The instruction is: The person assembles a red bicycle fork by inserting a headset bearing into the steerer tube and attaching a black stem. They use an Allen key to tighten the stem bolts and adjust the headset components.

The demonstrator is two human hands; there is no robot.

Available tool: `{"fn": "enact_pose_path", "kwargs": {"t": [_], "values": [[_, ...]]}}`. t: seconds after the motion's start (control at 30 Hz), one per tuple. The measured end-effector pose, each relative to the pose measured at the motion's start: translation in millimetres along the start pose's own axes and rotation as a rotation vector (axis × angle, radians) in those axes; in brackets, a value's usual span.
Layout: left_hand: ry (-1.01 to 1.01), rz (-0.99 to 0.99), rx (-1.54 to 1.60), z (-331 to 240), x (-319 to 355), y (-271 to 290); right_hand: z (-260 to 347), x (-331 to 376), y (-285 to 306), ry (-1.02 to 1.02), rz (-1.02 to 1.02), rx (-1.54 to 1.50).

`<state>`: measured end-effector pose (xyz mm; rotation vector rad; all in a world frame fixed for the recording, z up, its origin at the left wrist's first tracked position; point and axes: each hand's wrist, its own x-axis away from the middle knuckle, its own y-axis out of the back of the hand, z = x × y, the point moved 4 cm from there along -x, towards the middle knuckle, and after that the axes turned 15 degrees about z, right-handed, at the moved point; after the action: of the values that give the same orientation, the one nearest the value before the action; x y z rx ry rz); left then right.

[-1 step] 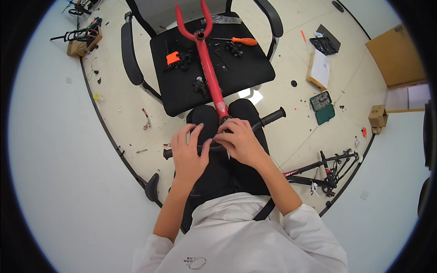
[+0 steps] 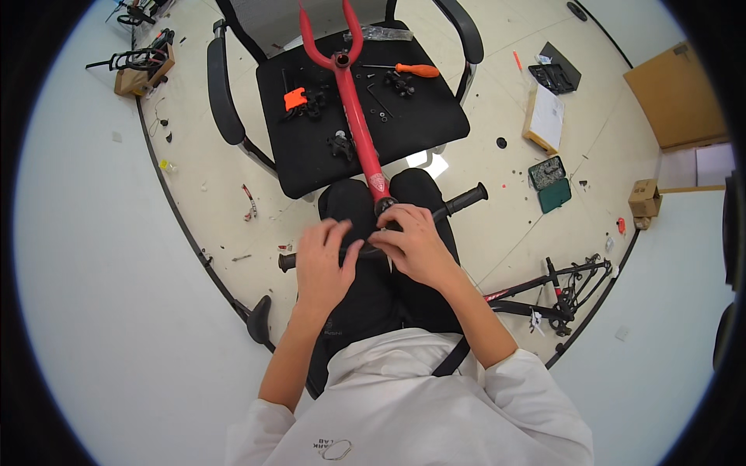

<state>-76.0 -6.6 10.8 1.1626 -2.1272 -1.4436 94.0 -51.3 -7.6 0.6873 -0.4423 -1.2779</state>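
A red bike frame (image 2: 356, 116) lies along the chair seat, its forked end far from me and its near end over my knees. Across my lap runs a black handlebar with a right rubber grip (image 2: 466, 199) and a left rubber grip (image 2: 287, 262). My right hand (image 2: 417, 245) is at the handlebar's middle, just below the frame's dark near end, with fingertips pinched together; what they hold is hidden. Beside it my left hand (image 2: 326, 268) is raised over the bar with fingers apart, slightly blurred, and its thumb points toward the right fingertips.
The black office chair (image 2: 423, 116) bears an orange-handled screwdriver (image 2: 417, 70), a hex key (image 2: 380, 101) and black parts with an orange piece (image 2: 295, 99). On the floor are a black bike frame (image 2: 544, 303), a saddle (image 2: 260, 320), a green case (image 2: 554, 194) and a cardboard box (image 2: 646, 198).
My right hand has shifted slightly right and down, uncovering more of the frame's dark near end. The left hand's fingers have moved a little. The frame and handlebar look unmoved.
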Motion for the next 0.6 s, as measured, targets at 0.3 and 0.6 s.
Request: {"fn": "enact_pose_path", "kwargs": {"t": [0.3,0.6], "values": [[0.043,0.266,0.576,-41.2,26.6,-64.0,-13.7,49.3,-2.9,-0.201,-0.109,-0.208],[-0.229,0.107,0.272,-38.3,-47.4,-46.8,-33.5,29.6,46.2,-0.082,-0.202,0.279]]}}
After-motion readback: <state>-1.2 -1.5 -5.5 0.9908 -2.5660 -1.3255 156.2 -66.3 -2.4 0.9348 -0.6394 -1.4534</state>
